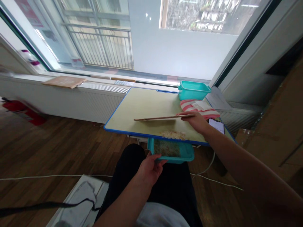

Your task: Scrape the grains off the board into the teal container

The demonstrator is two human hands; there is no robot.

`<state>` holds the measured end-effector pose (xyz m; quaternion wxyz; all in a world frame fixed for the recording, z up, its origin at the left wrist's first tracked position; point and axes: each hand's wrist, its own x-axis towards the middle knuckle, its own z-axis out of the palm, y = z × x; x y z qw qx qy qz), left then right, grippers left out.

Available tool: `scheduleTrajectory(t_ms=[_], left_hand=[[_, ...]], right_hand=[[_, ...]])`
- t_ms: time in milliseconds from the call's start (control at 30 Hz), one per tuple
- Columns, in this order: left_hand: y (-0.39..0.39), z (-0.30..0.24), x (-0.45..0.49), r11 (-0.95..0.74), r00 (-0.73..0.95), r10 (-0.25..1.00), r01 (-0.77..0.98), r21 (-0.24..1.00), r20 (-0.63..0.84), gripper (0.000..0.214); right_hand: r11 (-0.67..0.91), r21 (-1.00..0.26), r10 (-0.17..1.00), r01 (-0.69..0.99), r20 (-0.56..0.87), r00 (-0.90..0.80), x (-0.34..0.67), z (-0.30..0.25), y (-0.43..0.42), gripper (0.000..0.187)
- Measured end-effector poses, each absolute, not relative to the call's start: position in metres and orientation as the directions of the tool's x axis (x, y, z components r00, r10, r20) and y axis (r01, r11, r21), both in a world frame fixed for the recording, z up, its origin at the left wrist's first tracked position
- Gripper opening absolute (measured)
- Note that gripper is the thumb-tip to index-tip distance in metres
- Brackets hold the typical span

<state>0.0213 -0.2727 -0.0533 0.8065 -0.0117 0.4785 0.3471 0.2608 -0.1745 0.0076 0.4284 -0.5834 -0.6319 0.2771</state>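
Observation:
My left hand point(152, 165) grips the near rim of a teal plastic tub point(188, 156), held just below the table's front edge above my lap. Grainy, brownish material covers part of the tub's floor. In my right hand point(193, 121) is a thin flat board point(158, 118), seen almost edge-on and held over the table, casting a shadow. Between the board and the front edge lies a small pile of pale grains or shavings point(174, 135) on the cream tabletop point(139, 104). What the grains are I cannot tell.
A second teal tub point(194, 90) stands at the table's back right. Near it are a pink-striped cloth point(201, 108) and a phone point(216, 126). A fire extinguisher point(23, 110) is at the left, a cardboard box point(276, 126) at the right, and a white cable point(213, 179) on the floor.

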Motion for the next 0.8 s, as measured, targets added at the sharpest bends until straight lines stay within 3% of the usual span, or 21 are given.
scheduleTrajectory(t_ms=[100, 267, 433, 633, 800], left_hand=[[-0.272, -0.053, 0.018, 0.748, 0.312, 0.559, -0.589, 0.305, -0.768, 0.035], [-0.271, -0.05, 0.014, 0.722, 0.308, 0.585, -0.62, 0.308, -0.75, 0.04], [-0.27, -0.058, 0.016, 0.696, 0.285, 0.619, -0.632, 0.342, -0.732, 0.045], [-0.273, -0.061, 0.023, 0.72, 0.328, 0.609, -0.61, 0.33, -0.722, 0.048], [-0.277, -0.058, 0.028, 0.721, 0.27, 0.583, -0.607, 0.334, -0.766, 0.036]], right_hand=[[0.222, -0.886, 0.975, 0.407, 0.201, -0.093, 0.257, 0.001, -0.157, 0.018], [0.352, -0.884, 0.933, 0.308, 0.302, -0.197, 0.277, -0.006, -0.153, 0.024], [0.308, -0.869, 0.943, 0.387, 0.224, -0.247, 0.296, 0.001, -0.165, 0.03], [0.286, -0.885, 0.948, 0.369, 0.203, -0.247, 0.299, 0.009, -0.181, 0.03], [0.292, -0.882, 0.947, 0.37, 0.212, -0.242, 0.298, 0.011, -0.192, 0.031]])
